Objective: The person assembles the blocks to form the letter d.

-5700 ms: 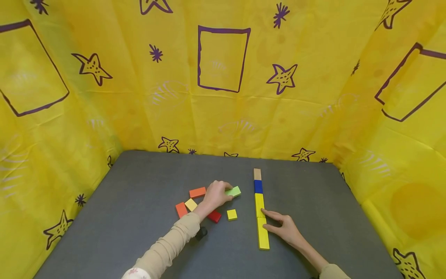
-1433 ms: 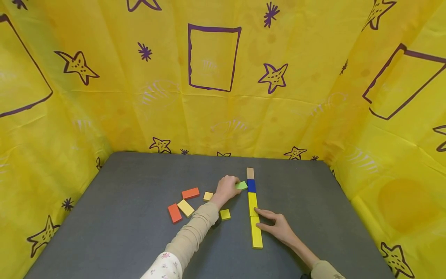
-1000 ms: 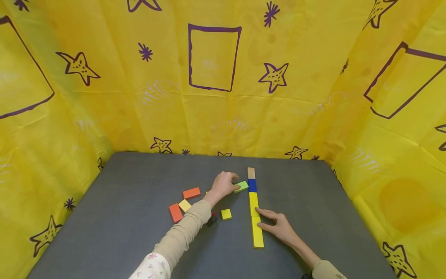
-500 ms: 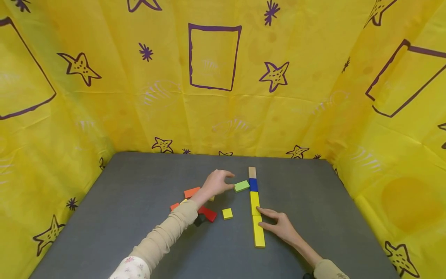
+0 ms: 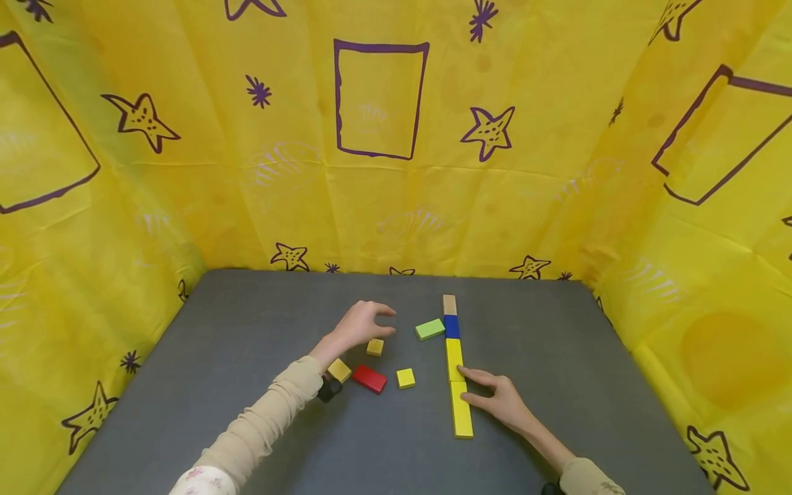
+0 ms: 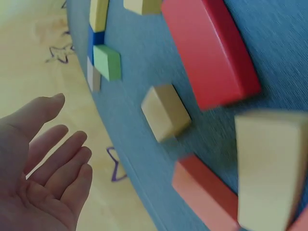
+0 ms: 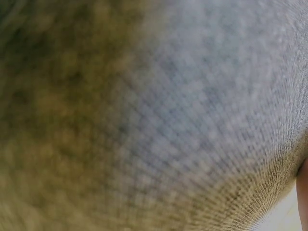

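Note:
My left hand (image 5: 359, 324) hovers over the loose blocks, thumb and fingers apart and nothing between them; the left wrist view shows its bare palm. To its right, a light green block (image 5: 430, 329) lies at a slant, one end against the blue block (image 5: 452, 327). That blue block belongs to a straight row, between a plain wood block (image 5: 449, 305) and a far yellow block (image 5: 454, 352); a near yellow block (image 5: 461, 416) ends the row. With index fingertip and thumb, my right hand (image 5: 504, 402) touches the right side of the two yellow blocks. The right wrist view is mostly blurred cloth.
A small yellow block (image 5: 405, 378), a red block (image 5: 370, 379) and two tan blocks (image 5: 375, 348) lie left of the row. Orange blocks (image 6: 204, 192) show in the left wrist view, hidden by my arm from above. Yellow patterned cloth (image 5: 383, 206) encloses the dark table.
My left hand brought the green block rightward to the blue one, let go of it and drew back left. My right hand has stayed at the yellow blocks.

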Motion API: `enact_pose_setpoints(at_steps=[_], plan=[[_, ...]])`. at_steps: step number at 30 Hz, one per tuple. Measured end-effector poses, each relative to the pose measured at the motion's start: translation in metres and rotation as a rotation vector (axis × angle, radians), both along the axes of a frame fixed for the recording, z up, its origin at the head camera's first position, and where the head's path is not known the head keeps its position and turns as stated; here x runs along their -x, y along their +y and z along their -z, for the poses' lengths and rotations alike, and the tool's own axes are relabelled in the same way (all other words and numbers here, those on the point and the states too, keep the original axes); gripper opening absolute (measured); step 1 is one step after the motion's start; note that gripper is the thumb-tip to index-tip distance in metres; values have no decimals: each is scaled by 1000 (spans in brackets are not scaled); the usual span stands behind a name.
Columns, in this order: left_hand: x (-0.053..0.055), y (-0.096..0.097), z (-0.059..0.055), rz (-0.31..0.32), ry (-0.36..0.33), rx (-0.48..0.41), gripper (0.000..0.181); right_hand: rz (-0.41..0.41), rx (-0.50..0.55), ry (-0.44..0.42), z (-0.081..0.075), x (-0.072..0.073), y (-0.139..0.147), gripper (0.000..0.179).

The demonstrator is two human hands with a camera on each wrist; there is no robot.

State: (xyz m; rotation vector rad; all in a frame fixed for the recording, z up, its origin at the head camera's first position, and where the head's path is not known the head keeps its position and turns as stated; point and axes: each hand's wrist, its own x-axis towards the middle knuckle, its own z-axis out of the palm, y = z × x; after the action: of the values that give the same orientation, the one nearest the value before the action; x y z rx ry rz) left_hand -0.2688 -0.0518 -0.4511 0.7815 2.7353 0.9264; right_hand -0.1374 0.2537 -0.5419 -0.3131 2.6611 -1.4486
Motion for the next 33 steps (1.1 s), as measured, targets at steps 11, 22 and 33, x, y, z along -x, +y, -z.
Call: enact_pose_setpoints(at_steps=[11,22,33], plan=[[3,-53,14,-84,20,144,42,-4,5,-13,-33,-11,-13,53],[-3,-67,32,-152,18,199,38,-1,23,-10,-34,-10,-10,53],[-3,-65,37,-167,35,199,29,14,16,-11,-34,-10,-11,52]])
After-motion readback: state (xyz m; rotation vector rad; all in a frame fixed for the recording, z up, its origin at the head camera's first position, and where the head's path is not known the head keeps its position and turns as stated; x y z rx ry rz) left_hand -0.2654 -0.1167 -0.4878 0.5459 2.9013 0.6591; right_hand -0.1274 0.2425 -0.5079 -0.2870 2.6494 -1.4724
